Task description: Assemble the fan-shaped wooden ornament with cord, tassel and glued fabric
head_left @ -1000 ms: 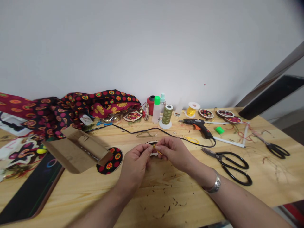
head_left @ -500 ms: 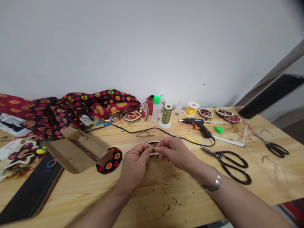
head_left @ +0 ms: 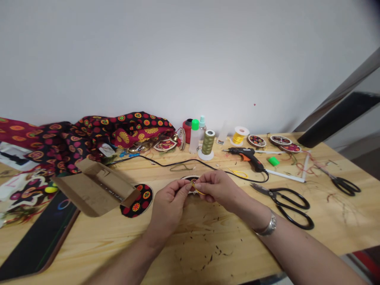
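My left hand [head_left: 170,206] and my right hand [head_left: 218,189] meet at the middle of the table, thumbs and forefingers pinched together. Between the fingertips is a thin yellow cord [head_left: 200,192], part of it looping below my right fingers. Right behind and under the fingers lies a round ornament [head_left: 185,178] with a pale rim and dark patterned centre, mostly covered by my hands. To the left, a round black piece with red and orange flowers [head_left: 144,201] lies partly under an open cardboard box [head_left: 97,190].
Black-handled scissors [head_left: 292,204] lie right of my right wrist. A glue gun [head_left: 247,156] with a long cable sits behind, near a green thread cone [head_left: 209,143], a yellow cord spool [head_left: 239,136] and bottles. Patterned fabric [head_left: 89,134] is heaped at the back left; a phone-like dark slab [head_left: 44,233] lies front left.
My hands stay pinched in nearly the same place over the ornament. The fingertips have shifted only slightly, with a little more yellow showing between them.
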### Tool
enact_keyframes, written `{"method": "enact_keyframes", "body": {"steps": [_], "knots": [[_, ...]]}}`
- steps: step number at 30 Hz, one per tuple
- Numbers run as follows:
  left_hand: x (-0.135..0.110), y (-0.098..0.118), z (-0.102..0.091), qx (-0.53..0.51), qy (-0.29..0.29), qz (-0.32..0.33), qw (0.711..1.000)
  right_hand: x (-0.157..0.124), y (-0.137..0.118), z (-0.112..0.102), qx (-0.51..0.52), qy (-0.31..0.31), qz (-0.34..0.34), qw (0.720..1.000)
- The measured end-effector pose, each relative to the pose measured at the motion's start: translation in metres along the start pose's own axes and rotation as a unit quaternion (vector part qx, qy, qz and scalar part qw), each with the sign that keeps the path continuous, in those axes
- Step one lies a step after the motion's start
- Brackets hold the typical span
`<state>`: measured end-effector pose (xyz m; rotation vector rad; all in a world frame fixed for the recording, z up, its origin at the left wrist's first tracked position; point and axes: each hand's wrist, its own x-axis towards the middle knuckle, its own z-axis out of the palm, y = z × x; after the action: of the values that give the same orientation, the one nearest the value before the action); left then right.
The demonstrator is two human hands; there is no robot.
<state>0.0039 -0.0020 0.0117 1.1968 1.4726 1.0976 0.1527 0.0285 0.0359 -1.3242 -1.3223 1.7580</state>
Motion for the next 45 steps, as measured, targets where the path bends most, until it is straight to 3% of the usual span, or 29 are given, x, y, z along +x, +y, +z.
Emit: {"method": "enact_keyframes", "body": {"steps": [15, 22, 30, 35, 38, 45], "knots": [[0.002, -0.0036, -0.0013, -0.058, -0.039, -0.006, 0.998, -0.0001, 0.0019, 0.0004, 0.019, -0.022, -0.006, 1.0], [0.0043, -0.0038, -0.0023, -0.092, -0.037, -0.035, 0.994, 0.0008, 0.002, 0.0015, 0.015, -0.023, -0.045, 0.999], [0.0029, -0.0026, -0.0019, -0.095, -0.031, -0.035, 0.994, 0.0, 0.0067, 0.002, -0.141, 0.036, -0.111, 0.983], [0.002, -0.0027, -0.0023, -0.081, -0.03, -0.025, 0.996, -0.0035, 0.0014, 0.0013, -0.172, 0.044, -0.12, 0.977], [0.0013, -0.0012, -0.0021, -0.079, -0.029, -0.024, 0.996, -0.0034, 0.0008, 0.0005, -0.149, 0.037, -0.106, 0.982], [0.002, -0.0011, -0.0022, -0.079, -0.03, -0.014, 0.996, -0.0019, -0.0028, -0.0022, 0.021, -0.014, -0.009, 1.0]]}}
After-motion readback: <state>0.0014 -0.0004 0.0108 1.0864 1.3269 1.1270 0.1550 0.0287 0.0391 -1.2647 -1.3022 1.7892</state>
